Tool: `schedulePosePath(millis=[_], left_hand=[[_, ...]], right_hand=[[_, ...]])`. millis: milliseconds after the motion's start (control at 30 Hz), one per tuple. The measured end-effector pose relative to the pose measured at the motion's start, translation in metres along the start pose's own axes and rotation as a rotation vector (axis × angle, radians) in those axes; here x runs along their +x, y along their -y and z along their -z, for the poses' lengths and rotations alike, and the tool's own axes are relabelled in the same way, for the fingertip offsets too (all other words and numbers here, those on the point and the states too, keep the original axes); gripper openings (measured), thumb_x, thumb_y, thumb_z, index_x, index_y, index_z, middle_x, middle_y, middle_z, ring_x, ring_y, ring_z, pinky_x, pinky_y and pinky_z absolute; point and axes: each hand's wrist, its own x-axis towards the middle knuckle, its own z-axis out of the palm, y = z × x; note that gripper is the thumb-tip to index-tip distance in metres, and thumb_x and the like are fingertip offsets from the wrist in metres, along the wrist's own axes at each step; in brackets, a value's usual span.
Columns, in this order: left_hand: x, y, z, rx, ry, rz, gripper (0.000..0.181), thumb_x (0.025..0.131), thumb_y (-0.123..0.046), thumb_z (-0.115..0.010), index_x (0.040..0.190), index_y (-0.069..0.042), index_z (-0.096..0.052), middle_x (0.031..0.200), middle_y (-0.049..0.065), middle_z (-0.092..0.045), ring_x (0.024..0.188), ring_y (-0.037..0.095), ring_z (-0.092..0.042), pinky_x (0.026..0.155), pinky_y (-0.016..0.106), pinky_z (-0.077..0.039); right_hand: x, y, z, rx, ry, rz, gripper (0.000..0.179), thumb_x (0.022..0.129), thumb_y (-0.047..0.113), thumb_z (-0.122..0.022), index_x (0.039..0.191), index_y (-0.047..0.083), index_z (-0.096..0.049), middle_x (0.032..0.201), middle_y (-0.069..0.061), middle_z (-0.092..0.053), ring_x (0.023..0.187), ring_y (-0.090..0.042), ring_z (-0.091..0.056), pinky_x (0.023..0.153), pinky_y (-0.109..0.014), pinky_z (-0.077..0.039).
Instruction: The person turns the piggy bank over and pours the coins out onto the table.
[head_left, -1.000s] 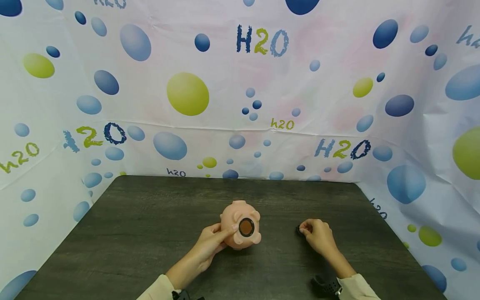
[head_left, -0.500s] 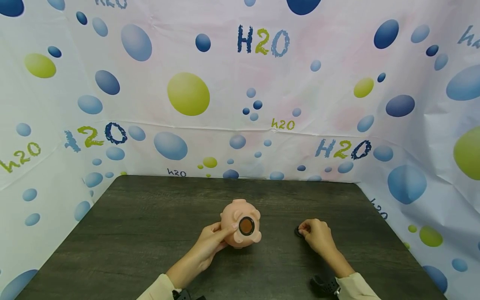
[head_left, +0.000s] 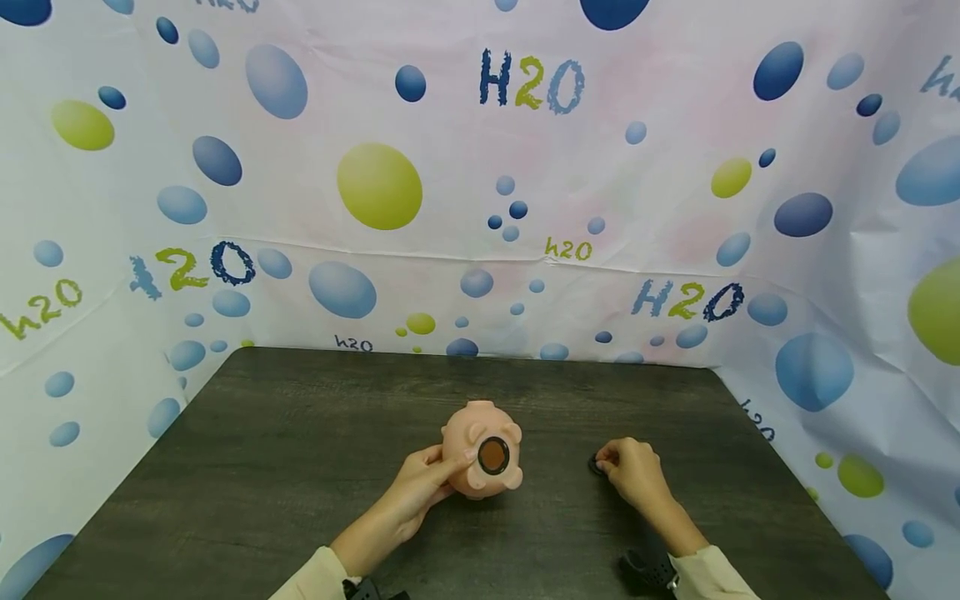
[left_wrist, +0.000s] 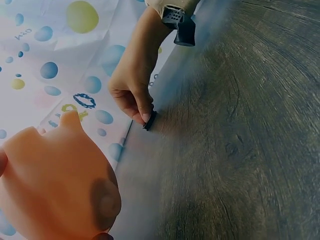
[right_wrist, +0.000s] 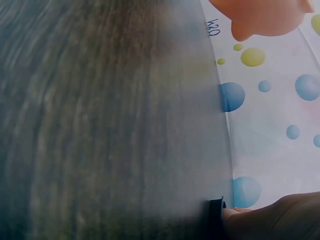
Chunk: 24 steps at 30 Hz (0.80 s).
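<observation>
A pink piggy bank (head_left: 471, 425) is gripped by my left hand (head_left: 420, 483), thumb across its underside. Its stubby feet and a round black-rimmed opening (head_left: 493, 456), brownish inside, face the head camera. In the left wrist view the piggy bank (left_wrist: 55, 185) fills the lower left corner. To the right, my right hand (head_left: 633, 471) pinches a small black round cap (head_left: 596, 464) between thumb and fingers, low over the dark table. The left wrist view shows this cap (left_wrist: 150, 121) edge-on at the fingertips; the right wrist view has part of it (right_wrist: 215, 220) beside the thumb (right_wrist: 280, 217).
The dark wood-grain table (head_left: 300, 433) spreads around both hands. A white curtain (head_left: 450, 125) with blue and green dots and H2O lettering rises behind and along its sides. Black straps (head_left: 648, 573) sit at the wrists, by cream sleeves (head_left: 708, 575).
Both hands keep nearly the same places and holds. The black cap shows slightly more at the right fingertips than a second ago, and the head view has shifted a little.
</observation>
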Motion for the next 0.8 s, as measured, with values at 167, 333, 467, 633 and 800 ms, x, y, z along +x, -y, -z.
schedulePosePath(millis=[167,333,467,633,800], left_hand=[[0.0,0.002,0.002,-0.001,0.02,0.006,0.072,0.09,-0.041,-0.066,0.139,0.007,-0.043,0.13,0.013,-0.056,0.112,0.019,-0.06,0.098,0.035,-0.05],[0.001,0.003,0.003,-0.032,0.025,0.017,0.066,0.092,-0.037,-0.065,0.136,0.008,-0.046,0.124,0.01,-0.06,0.104,0.014,-0.062,0.092,0.031,-0.052],[0.001,0.004,0.004,-0.051,0.036,0.023,0.066,0.092,-0.036,-0.064,0.136,0.008,-0.045,0.121,0.008,-0.06,0.101,0.012,-0.062,0.09,0.029,-0.053],[0.001,0.004,0.004,-0.064,0.052,0.019,0.064,0.093,-0.035,-0.063,0.137,0.008,-0.044,0.121,0.007,-0.06,0.102,0.013,-0.062,0.091,0.03,-0.052],[0.0,0.003,0.004,-0.068,0.068,0.011,0.063,0.094,-0.034,-0.063,0.137,0.007,-0.044,0.123,0.009,-0.059,0.102,0.012,-0.061,0.091,0.029,-0.052]], right_hand=[[-0.002,0.003,0.004,0.011,-0.011,-0.006,0.009,0.08,0.007,-0.077,0.087,0.004,-0.075,0.073,-0.001,-0.068,0.061,-0.012,-0.06,0.054,-0.034,-0.051],[-0.002,0.012,0.008,0.1,-0.018,-0.016,0.009,0.085,0.013,-0.074,0.09,0.006,-0.075,0.078,-0.002,-0.07,0.064,-0.011,-0.061,0.053,-0.029,-0.05],[-0.003,0.022,0.01,0.237,0.043,-0.044,0.016,0.088,0.019,-0.072,0.097,0.007,-0.075,0.091,-0.006,-0.072,0.075,-0.015,-0.066,0.061,-0.029,-0.055],[-0.004,0.032,0.009,0.506,0.223,-0.05,0.036,0.093,0.028,-0.065,0.117,0.001,-0.067,0.112,-0.014,-0.068,0.098,-0.026,-0.066,0.08,-0.038,-0.056],[-0.002,0.042,0.005,0.79,0.441,0.002,0.053,0.099,0.029,-0.056,0.134,-0.011,-0.049,0.131,-0.028,-0.054,0.115,-0.038,-0.058,0.095,-0.041,-0.051]])
